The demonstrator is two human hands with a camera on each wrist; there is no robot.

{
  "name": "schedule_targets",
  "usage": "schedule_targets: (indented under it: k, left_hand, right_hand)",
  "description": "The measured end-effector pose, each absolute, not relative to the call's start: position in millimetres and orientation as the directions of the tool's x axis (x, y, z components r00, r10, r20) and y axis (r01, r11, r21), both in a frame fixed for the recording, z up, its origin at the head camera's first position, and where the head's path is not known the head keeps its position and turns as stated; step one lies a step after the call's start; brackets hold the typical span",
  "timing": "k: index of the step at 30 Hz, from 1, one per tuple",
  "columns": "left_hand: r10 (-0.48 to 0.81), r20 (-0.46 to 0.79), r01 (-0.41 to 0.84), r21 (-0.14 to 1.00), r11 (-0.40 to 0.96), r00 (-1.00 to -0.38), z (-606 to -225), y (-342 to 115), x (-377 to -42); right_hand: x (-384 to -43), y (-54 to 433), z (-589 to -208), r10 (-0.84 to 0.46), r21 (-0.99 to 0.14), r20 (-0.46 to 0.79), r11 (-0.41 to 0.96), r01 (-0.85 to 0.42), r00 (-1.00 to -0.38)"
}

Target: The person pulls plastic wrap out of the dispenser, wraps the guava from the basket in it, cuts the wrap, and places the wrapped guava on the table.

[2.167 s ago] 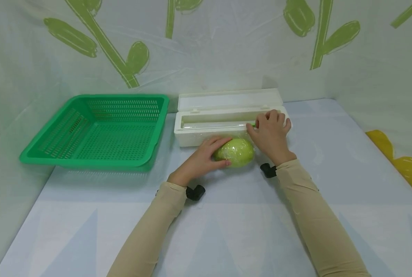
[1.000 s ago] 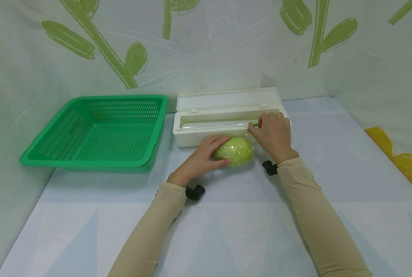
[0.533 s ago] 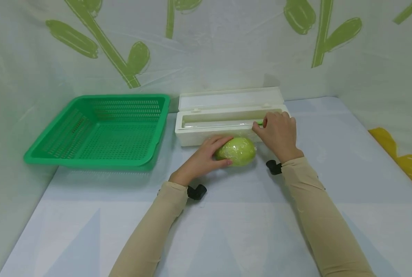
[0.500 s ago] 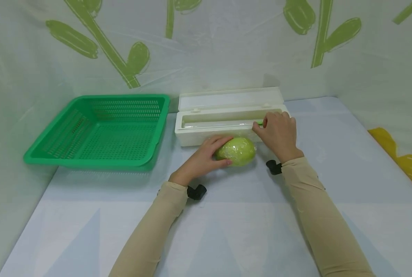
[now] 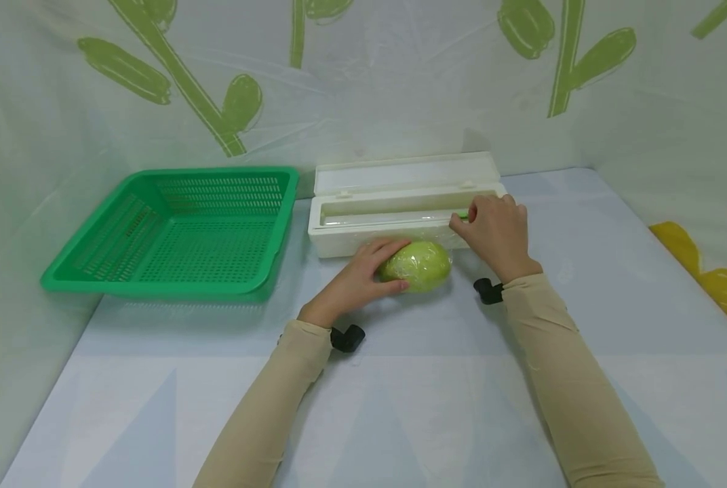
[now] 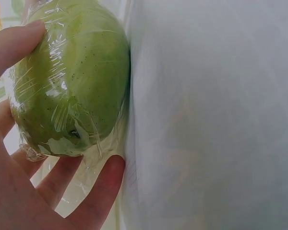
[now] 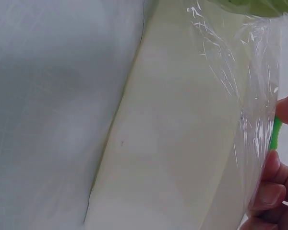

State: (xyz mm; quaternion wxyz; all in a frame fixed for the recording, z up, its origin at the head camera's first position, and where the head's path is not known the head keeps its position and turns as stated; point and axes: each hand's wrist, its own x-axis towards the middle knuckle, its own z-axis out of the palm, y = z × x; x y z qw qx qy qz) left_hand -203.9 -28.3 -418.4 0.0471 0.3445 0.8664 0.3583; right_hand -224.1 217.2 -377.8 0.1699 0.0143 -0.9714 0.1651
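A green mango (image 5: 421, 266) wrapped in clear cling film lies on the table in front of a white cling film box (image 5: 369, 240). Around its left side my left hand (image 5: 357, 278) holds it, thumb near, fingers on the far side. My right hand (image 5: 499, 230) pinches a small green slide cutter (image 5: 463, 215) at the box's front rim, toward its right end. In the right wrist view a sheet of cling film (image 7: 252, 129) stretches from the mango across the box's front to the green cutter (image 7: 276, 133). The fingers hide part of the cutter.
At the left stands a green plastic basket (image 5: 211, 293) with perforated sides. The box's lid (image 5: 406, 174) stands up behind it, close to the fabric-covered wall. Black wrist cameras (image 5: 348, 338) sit under both wrists. White and pale blue cloth covers the table (image 5: 437, 407).
My right hand has slid to the right along the box's front rim with the green cutter. My left hand stays on the mango, which keeps its place.
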Motion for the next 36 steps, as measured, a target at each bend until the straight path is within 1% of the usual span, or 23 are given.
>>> schedule_targets:
  k: [15,24,36]
  left_hand:
    - [0.626,0.153,0.551,0.659,0.512,-0.765,-417.3,-27.5,-203.2]
    - [0.631,0.154,0.557,0.654,0.511,-0.76,-418.8,-26.2,-204.2]
    - [0.625,0.157,0.553,0.657,0.512,-0.765,-417.8,-26.8,-204.1]
  right_hand:
    - [-222.7,222.4,-375.7,0.02,-0.286,0.311,0.955,-0.074,-0.95]
    - [-223.9,224.9,-376.1,0.026,-0.302,0.259,0.952,-0.055,-0.965]
    - [-225.1,230.8,-374.1,0.038,-0.322,0.236,0.946,-0.041,-0.971]
